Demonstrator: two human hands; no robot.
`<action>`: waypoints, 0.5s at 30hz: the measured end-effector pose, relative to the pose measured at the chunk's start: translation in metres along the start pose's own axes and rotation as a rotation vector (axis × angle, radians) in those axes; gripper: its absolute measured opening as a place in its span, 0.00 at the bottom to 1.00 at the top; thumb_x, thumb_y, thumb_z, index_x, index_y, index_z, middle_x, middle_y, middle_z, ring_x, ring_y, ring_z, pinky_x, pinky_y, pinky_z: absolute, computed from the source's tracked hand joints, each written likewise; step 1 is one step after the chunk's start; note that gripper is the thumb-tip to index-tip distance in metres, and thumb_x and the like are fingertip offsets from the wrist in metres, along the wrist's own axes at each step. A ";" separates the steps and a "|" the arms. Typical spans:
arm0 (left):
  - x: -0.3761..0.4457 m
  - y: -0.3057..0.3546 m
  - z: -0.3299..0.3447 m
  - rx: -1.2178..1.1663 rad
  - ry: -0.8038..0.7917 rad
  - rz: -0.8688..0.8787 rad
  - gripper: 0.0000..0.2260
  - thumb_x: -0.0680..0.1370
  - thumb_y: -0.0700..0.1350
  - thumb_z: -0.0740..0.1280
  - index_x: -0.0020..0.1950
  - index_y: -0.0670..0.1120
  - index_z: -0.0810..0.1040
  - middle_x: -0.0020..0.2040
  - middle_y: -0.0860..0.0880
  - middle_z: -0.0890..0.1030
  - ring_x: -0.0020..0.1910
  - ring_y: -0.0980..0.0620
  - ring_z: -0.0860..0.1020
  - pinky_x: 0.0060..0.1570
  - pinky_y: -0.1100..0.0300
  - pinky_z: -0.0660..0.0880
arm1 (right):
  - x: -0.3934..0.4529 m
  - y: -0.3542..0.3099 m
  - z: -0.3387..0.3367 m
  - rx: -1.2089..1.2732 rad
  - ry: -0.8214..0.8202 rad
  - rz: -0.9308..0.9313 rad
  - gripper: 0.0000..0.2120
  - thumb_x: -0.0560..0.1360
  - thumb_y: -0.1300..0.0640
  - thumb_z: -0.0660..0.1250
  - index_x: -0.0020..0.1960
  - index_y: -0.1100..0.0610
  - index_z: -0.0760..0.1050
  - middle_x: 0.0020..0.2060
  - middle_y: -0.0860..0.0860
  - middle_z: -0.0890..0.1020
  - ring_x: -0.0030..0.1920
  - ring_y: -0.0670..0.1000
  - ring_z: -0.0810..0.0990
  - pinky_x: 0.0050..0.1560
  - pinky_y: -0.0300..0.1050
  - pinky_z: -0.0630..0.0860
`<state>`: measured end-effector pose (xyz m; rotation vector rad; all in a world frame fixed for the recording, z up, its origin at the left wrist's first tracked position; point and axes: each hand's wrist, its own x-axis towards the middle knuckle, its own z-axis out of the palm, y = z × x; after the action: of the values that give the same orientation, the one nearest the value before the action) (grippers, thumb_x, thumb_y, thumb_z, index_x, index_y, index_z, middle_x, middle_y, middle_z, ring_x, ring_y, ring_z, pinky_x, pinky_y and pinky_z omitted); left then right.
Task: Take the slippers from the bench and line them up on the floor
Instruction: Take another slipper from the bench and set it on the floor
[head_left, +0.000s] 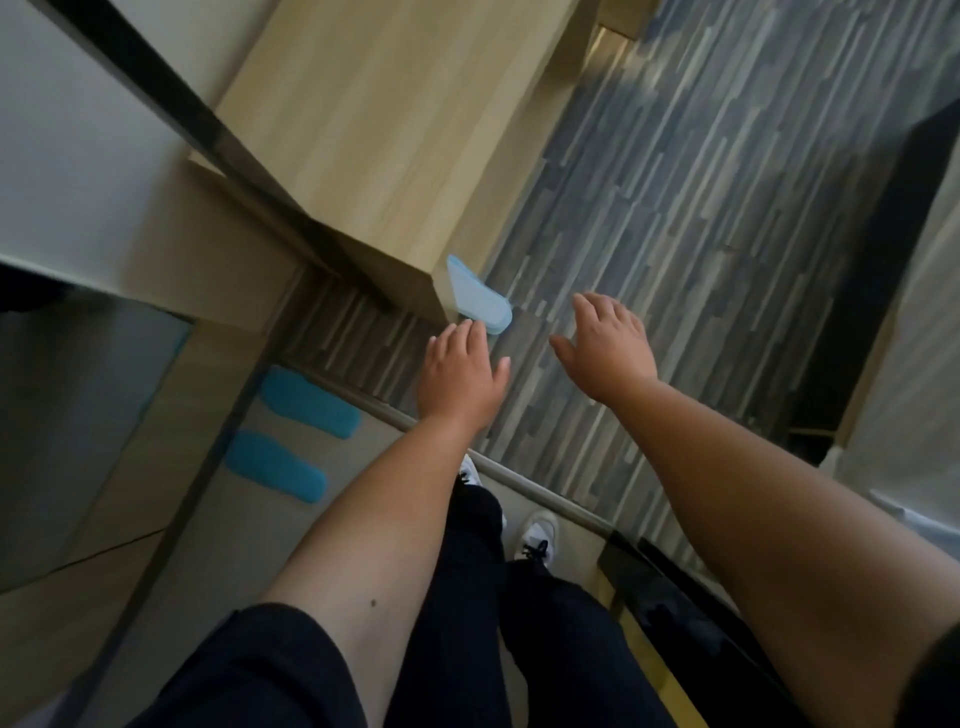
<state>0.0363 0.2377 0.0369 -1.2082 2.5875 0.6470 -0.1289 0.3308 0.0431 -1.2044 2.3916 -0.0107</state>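
A light blue slipper (478, 296) lies on the striped grey carpet, partly hidden behind the corner of the pale wooden bench (374, 124). My left hand (460, 371) hovers just below it with its fingertips near the slipper's end, fingers apart and holding nothing. My right hand (610, 343) is spread open over the carpet to the right of the slipper, also with nothing in it. Two darker blue slippers (306, 402) (278, 465) lie side by side on the grey floor at the left.
The bench's top surface fills the upper middle, with a dark rail (218, 135) crossing it diagonally. A metal threshold strip (519, 480) separates the carpet from the smooth floor. My legs in dark trousers and white shoes (537, 535) stand at the strip.
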 end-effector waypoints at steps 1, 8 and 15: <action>0.008 -0.002 0.004 -0.017 0.000 -0.011 0.27 0.80 0.55 0.56 0.75 0.42 0.59 0.75 0.43 0.64 0.75 0.45 0.61 0.75 0.48 0.56 | 0.007 0.002 0.003 0.004 -0.003 0.005 0.31 0.79 0.41 0.56 0.76 0.57 0.57 0.74 0.56 0.65 0.75 0.57 0.60 0.75 0.54 0.56; 0.093 -0.026 0.065 -0.199 -0.058 -0.175 0.26 0.80 0.54 0.57 0.74 0.43 0.60 0.74 0.42 0.65 0.72 0.43 0.65 0.68 0.49 0.65 | 0.099 0.015 0.068 0.057 -0.063 0.043 0.31 0.80 0.41 0.55 0.76 0.57 0.57 0.73 0.57 0.66 0.74 0.58 0.63 0.74 0.57 0.60; 0.179 -0.059 0.190 -0.382 -0.115 -0.423 0.25 0.80 0.54 0.59 0.73 0.43 0.63 0.71 0.40 0.69 0.69 0.41 0.70 0.63 0.48 0.70 | 0.217 0.032 0.179 0.071 -0.119 -0.061 0.28 0.80 0.42 0.56 0.73 0.58 0.62 0.70 0.59 0.70 0.70 0.60 0.67 0.69 0.56 0.64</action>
<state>-0.0319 0.1739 -0.2142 -1.7055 2.0704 1.1008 -0.1917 0.2195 -0.2099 -1.2099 2.2327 -0.0411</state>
